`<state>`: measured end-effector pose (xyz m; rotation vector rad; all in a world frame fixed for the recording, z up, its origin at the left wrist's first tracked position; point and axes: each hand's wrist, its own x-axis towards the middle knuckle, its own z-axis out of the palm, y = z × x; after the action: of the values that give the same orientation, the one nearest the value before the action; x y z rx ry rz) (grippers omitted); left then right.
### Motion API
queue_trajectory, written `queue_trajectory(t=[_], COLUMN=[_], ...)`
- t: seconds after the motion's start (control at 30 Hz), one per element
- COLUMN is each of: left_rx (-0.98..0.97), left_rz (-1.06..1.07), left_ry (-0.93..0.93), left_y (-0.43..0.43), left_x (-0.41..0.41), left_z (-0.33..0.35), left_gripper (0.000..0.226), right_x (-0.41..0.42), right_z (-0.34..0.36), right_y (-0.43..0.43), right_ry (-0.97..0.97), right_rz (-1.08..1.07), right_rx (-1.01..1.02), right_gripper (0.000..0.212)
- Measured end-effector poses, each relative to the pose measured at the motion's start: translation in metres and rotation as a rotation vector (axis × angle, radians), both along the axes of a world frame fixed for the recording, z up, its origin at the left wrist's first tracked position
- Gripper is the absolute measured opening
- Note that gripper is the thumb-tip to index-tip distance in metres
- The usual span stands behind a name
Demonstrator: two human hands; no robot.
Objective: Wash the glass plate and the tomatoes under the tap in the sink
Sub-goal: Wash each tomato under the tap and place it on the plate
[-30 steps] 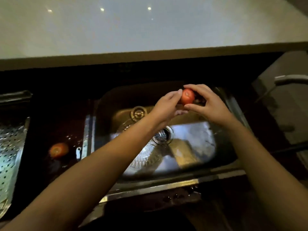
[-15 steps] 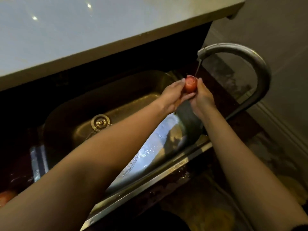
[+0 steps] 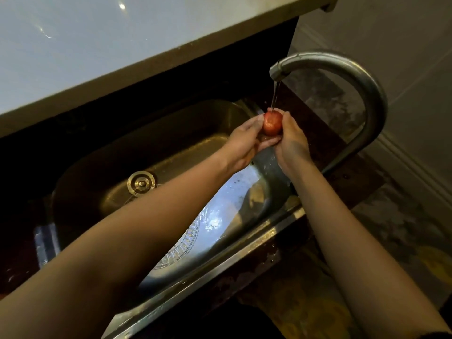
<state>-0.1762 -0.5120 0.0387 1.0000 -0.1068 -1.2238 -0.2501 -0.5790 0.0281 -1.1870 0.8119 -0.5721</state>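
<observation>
A small red tomato [image 3: 272,123] is held between my left hand [image 3: 244,143] and my right hand [image 3: 291,143], above the right end of the steel sink [image 3: 171,152]. A thin stream of water [image 3: 275,96] falls from the curved metal tap [image 3: 347,69] straight onto the tomato. The patterned glass plate [image 3: 181,245] lies on the sink floor, mostly hidden under my left forearm.
A pale counter top [image 3: 97,45] overhangs the sink at the back. The round overflow fitting [image 3: 141,183] sits on the sink's far wall. A dark speckled counter [image 3: 325,133] surrounds the tap base, with patterned floor [image 3: 403,236] to the right.
The view has swung right, so the tap now fills the upper right. Both hands carried the tomato under the running water and have held it there since.
</observation>
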Motion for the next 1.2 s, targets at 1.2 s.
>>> queue_trajectory(t=[1.2], left_rx=[0.183], left_rz=[-0.053], left_ry=[-0.242], left_y=[-0.021], left_x=[0.003], left_z=[0.023], left_gripper=[0.045], right_x=[0.021], right_z=[0.011], right_y=[-0.003], right_ry=[0.11], right_rz=[0.102], right_rx=[-0.38], right_gripper=[0.015])
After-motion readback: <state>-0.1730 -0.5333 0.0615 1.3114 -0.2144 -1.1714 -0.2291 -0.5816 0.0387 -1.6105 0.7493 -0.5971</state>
